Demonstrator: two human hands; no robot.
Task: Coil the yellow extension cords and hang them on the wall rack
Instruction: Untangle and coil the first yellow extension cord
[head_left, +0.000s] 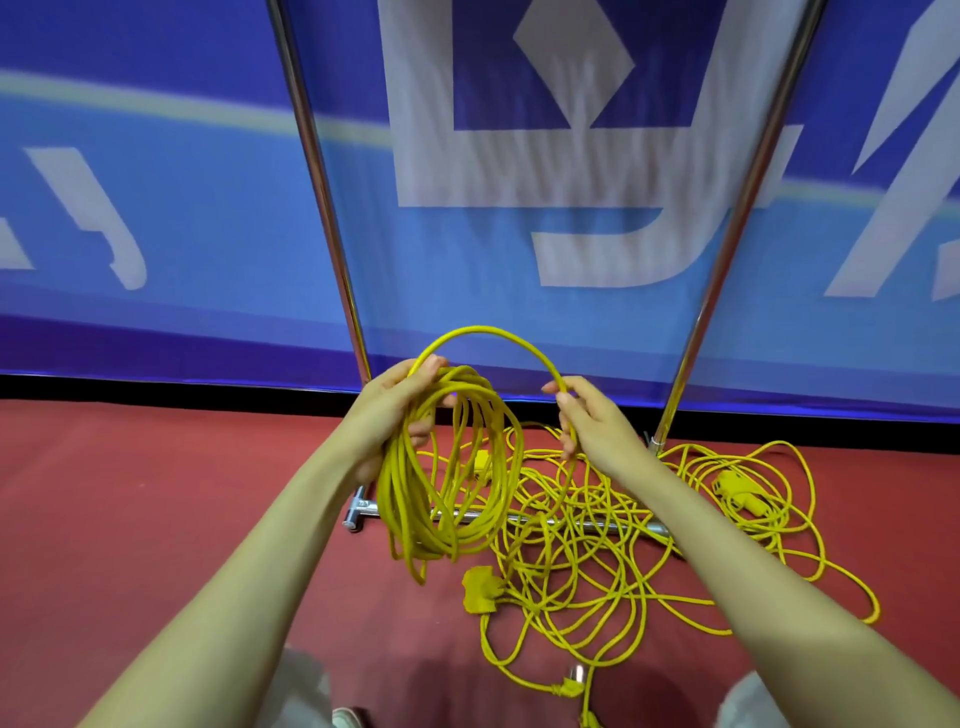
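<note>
- head view, looking down past two bare forearms to a red floor (156, 493).
- left hand (400, 410): fingers and thumb curled round the top of a coil of yellow extension cord (405, 499). the coil hangs from this grip in several long loops (one short tail droops below them).
- right hand (592, 421): thumb and fingertips pinch a single strand of the same cord, just right of the coil. the other fingers are loosely curled along the strand.
- arc of cord (498, 332): one strand humps up between the two hands, from the left thumb over to the right fingertips, then drops past the right palm toward the floor.
- loose cord tangle (597, 561): uncoiled yellow cord lies in overlapping loops on the floor, below and right of the hands.
- yellow plug block (483, 590): lies at the near left edge of the tangle.
- yellow socket strip (735, 486): lies at the far right of the tangle.
- small connector (569, 688): near the bottom edge, blurred.
- metal rack (322, 208): two chrome uprights stand behind the hands. its base bar (361, 512) lies on the floor, and the tangle crosses over it.
- blue banner (208, 208): white lettering, hanging behind the rack.
</note>
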